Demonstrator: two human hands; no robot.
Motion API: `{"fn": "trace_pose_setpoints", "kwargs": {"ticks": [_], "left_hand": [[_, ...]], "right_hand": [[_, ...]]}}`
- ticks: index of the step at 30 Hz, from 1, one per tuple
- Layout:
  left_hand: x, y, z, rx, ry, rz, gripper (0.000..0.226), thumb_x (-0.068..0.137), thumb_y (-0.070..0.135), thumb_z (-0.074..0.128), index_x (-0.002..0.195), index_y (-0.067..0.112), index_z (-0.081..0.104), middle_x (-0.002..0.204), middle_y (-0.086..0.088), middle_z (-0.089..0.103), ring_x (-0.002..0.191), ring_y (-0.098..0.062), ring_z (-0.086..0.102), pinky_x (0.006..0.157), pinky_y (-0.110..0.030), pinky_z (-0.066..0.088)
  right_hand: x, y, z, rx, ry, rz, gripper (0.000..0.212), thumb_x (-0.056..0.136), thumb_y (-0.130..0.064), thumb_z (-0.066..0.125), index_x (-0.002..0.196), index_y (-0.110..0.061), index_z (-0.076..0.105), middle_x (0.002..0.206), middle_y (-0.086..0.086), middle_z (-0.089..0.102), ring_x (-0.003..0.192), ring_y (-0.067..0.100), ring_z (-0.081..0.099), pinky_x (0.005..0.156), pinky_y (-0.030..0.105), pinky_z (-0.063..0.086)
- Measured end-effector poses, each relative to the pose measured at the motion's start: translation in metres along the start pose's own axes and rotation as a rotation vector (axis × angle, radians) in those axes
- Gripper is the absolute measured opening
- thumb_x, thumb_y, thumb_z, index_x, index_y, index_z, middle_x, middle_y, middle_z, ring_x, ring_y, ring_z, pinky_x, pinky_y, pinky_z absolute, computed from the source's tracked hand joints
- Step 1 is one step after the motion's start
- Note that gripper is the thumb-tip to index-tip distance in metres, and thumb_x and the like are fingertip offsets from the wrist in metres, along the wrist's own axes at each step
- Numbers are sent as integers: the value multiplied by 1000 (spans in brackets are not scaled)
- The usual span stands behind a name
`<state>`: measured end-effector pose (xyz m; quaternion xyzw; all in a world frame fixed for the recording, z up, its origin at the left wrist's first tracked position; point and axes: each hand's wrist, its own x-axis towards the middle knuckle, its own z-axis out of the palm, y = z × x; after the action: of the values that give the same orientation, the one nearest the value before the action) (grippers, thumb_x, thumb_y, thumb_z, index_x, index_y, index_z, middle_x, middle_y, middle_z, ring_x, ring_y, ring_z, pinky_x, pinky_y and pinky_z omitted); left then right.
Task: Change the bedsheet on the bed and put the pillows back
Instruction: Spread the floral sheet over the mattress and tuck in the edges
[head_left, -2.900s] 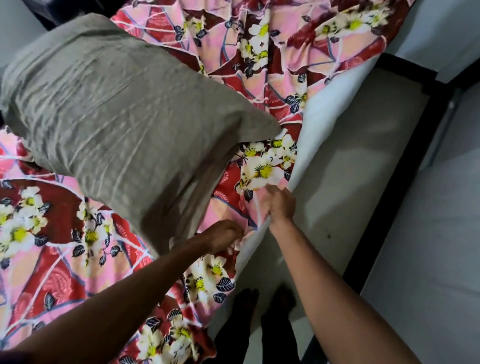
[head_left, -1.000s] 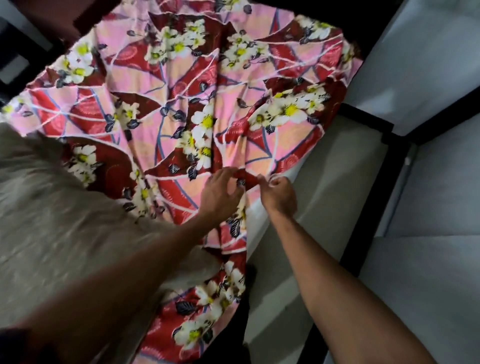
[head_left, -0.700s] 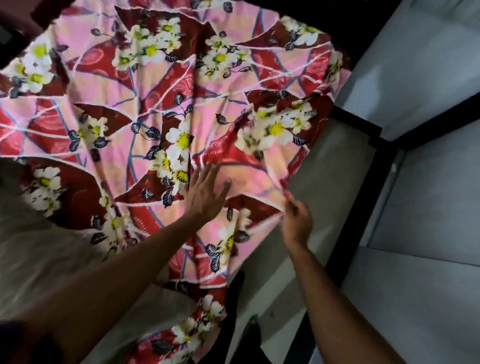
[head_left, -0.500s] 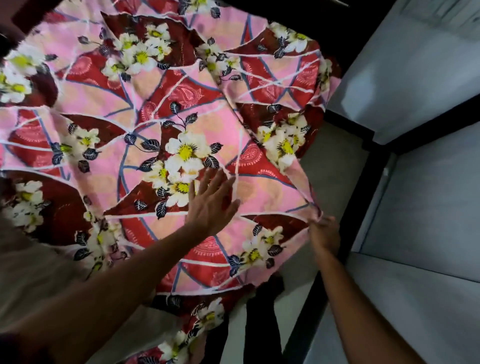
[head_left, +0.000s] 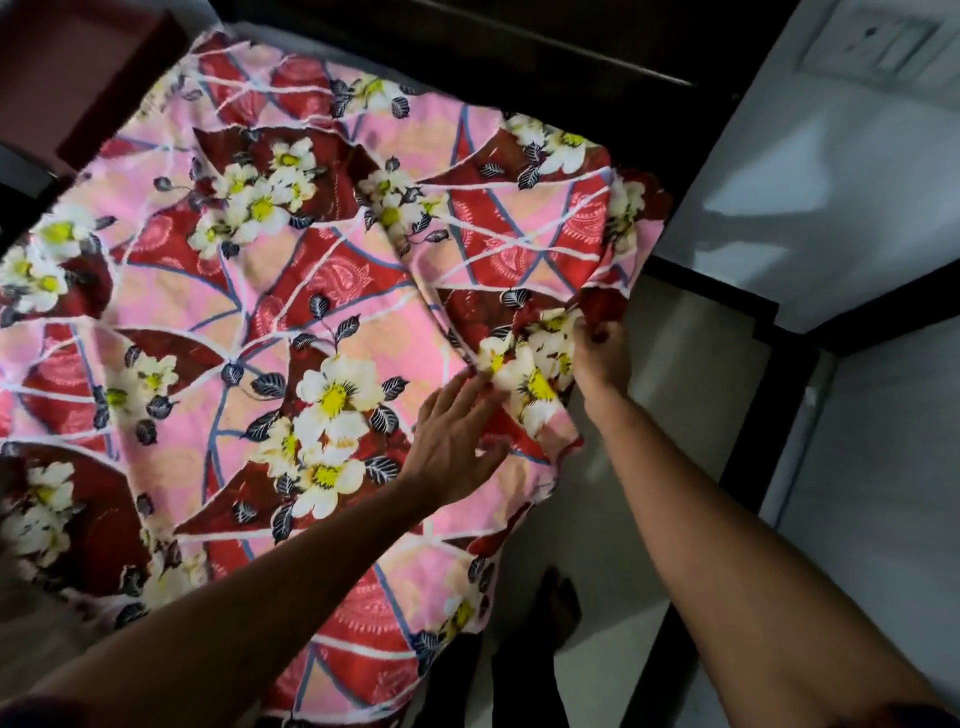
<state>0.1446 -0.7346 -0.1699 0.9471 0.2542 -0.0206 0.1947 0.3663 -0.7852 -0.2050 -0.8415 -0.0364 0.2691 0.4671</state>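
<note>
Pale floor (head_left: 675, 415); floral bedsheet (head_left: 311, 312) spread; left hand (head_left: 452, 441) flat, fingers apart; right hand (head_left: 602, 358) fingers clamped on bunched edge.

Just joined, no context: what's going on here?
A person leans over a floral bedsheet. The left hand lies flat on it with straight fingers, pressing it down. The right hand grips a bunched fold at the sheet's edge, where the cloth is rumpled. The rest of the sheet lies spread out, with some creases.
</note>
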Motion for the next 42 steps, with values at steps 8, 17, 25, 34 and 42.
{"fn": "trace_pose_setpoints", "kwargs": {"ticks": [8, 17, 25, 34, 42], "left_hand": [[85, 25, -3, -13, 145, 19, 58, 92, 53, 53, 142, 23, 51, 159, -6, 35, 150, -30, 25, 113, -51, 33], [151, 43, 7, 93, -116, -45, 76, 90, 74, 25, 157, 42, 7, 167, 1, -5, 154, -26, -8, 117, -62, -2], [170, 46, 19, 182, -160, -21, 83, 92, 68, 32, 158, 36, -8, 165, -3, -18, 151, -31, -20, 116, -65, -9], [113, 77, 8, 66, 137, 46, 67, 94, 46, 54, 154, 24, 33, 163, -8, 24, 153, -28, 14, 123, -54, 9], [-42, 54, 30, 186, 57, -165, 54, 82, 55, 68, 120, 19, 56, 121, -8, 55, 105, -32, 51, 85, -45, 40]], "right_hand": [[63, 51, -86, -141, 349, 169, 43, 95, -23, 39, 114, 8, 61, 120, 33, 62, 113, 47, 58, 90, 47, 45], [112, 20, -97, -197, 74, 36, 51, 99, -44, 55, 135, -9, 50, 128, 13, 59, 114, 30, 59, 86, 33, 43], [140, -27, -30, -197, -17, -36, 23, 102, -32, 46, 118, -21, 58, 115, 2, 65, 102, 23, 63, 88, 40, 55], [205, -63, -86, 26, 182, 9, 18, 102, -27, 38, 113, -14, 41, 118, 3, 53, 104, 17, 53, 83, 22, 40], [63, 0, -36, 79, 130, -251, 60, 89, -49, 53, 131, -6, 55, 132, 16, 59, 121, 30, 57, 103, 43, 46]]}}
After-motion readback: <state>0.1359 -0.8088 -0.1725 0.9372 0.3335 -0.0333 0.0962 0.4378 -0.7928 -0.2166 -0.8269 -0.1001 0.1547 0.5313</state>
